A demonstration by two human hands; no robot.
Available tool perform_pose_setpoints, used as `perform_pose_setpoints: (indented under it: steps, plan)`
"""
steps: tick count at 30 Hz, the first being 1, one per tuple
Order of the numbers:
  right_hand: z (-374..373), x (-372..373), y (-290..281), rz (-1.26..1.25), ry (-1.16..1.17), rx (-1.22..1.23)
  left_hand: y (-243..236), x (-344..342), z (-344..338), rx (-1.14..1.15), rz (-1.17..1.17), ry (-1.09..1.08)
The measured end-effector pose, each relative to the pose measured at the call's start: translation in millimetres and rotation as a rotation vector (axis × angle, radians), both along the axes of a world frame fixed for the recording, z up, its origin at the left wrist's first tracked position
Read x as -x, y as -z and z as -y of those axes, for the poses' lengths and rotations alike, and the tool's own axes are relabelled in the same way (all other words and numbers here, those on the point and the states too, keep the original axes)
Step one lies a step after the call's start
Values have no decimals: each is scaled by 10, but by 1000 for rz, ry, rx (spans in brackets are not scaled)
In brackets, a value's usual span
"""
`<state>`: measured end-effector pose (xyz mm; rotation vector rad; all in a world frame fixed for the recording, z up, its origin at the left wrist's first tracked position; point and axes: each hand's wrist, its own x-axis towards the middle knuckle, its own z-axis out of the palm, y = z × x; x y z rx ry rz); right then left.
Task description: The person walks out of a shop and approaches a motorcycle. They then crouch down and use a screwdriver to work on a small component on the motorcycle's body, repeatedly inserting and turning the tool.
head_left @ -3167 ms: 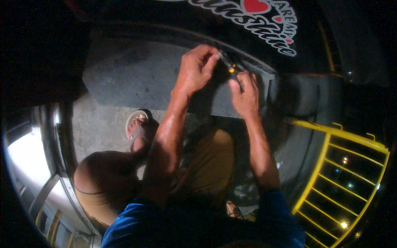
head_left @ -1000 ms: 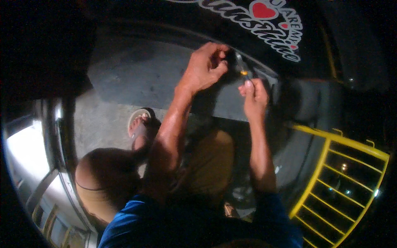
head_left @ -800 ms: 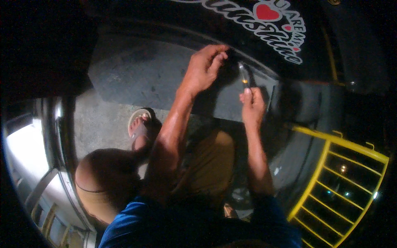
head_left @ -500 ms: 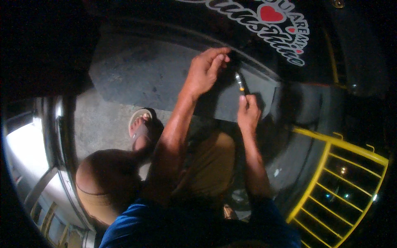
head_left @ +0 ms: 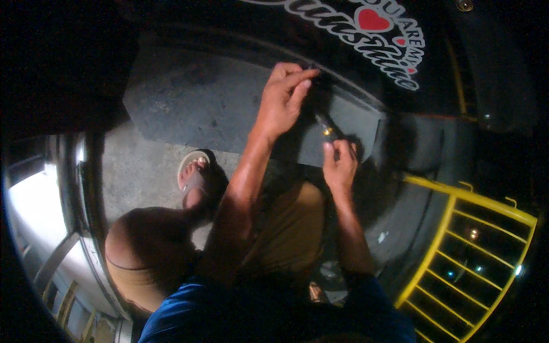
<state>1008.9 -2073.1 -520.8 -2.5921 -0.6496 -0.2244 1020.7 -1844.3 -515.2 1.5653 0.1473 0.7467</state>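
Note:
My left hand (head_left: 281,100) is raised over a grey flat panel (head_left: 194,100), beside the lower edge of a black panel (head_left: 240,28). Its thumb and forefinger are pinched close together; anything between them is too small to make out. To its right and nearer to me, my right hand (head_left: 341,167) is closed round the dark handle of a screwdriver-like tool (head_left: 326,128). The tool has a yellow band and a slim metal front end, which points up and left toward my left hand without touching it. Shadow hides part of the tool's tip.
White lettering with a red heart (head_left: 374,20) marks the black panel. A yellow barred rack (head_left: 452,228) stands at the right. My sandalled foot (head_left: 193,174) rests on the concrete floor (head_left: 128,177). At the far left is a bright white surface (head_left: 37,200).
My right hand has shifted slightly toward me and left, and the tool's tip has swung down and left. My left hand stays near the panel edge, its fingers slightly rearranged.

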Motion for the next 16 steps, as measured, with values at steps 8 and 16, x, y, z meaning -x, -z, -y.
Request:
perform_pose_setpoints:
  steps: [8,16]
  plan:
    - [106,11,174,121,-78,12,97,44,126,202,-60,-112]
    - [110,31,260,110,-69,-55,193,123,252,521,-154,-314]
